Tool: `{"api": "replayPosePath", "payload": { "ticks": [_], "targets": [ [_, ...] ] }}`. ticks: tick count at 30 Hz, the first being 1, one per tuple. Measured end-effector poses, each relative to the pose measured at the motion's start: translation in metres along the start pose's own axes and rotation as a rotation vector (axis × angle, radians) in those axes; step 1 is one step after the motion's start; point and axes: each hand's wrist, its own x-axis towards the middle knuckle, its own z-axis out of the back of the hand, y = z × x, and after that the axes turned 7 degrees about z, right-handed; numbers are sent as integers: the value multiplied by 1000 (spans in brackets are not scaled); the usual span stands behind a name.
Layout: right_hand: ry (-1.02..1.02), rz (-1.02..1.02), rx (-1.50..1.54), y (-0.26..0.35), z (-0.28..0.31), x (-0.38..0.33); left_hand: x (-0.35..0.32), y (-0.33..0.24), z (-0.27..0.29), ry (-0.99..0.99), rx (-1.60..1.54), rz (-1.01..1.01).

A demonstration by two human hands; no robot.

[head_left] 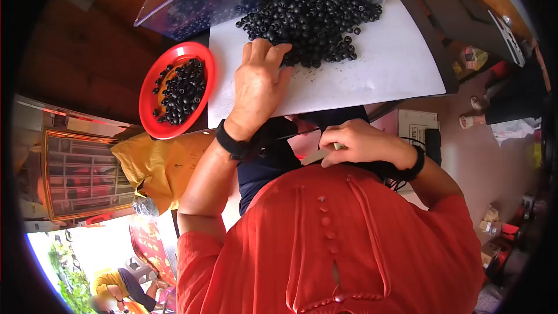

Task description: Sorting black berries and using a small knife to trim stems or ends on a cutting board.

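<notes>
The black beads are lying in a loose heap on a white sheet covering the worktop, and the left hand is resting palm down at the near edge of that heap, its fingers spread and reaching into the closest beads without pinching any that can be seen. Each bead is looking small, round, hard and light, likely to roll or skitter away at a nudge, so a pinch between fingertip and thumb, or a sweep with the flat of the fingers, seems the safest way to take them. Beyond the fingers, a clear plastic tub is tipping more beads toward the pile. To the left of the fingers, a red plate is holding a smaller batch of the same beads. Back toward the body, the right hand is curling closed around a small pale object with dark cord trailing near the wrist; what the object is cannot be told. Below the plate a yellow bag is sitting, and the person's orange top is filling the lower foreground.
</notes>
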Motion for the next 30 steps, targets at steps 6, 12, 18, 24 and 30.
{"api": "replayPosePath", "payload": {
  "ticks": [6,12,18,24,30],
  "targets": [
    [-306,103,179,23,57,-6,1,4,-8,-22,128,42],
    [-625,31,-142,11,65,20,-15,11,-2,-80,4,110],
    [-765,11,-444,-2,55,54,-28,7,9,-57,-43,215],
    [-830,62,-487,-2,45,68,-50,5,30,-188,58,184],
    [-856,137,-535,-6,37,73,-79,10,48,-225,8,330]
  ]
}}
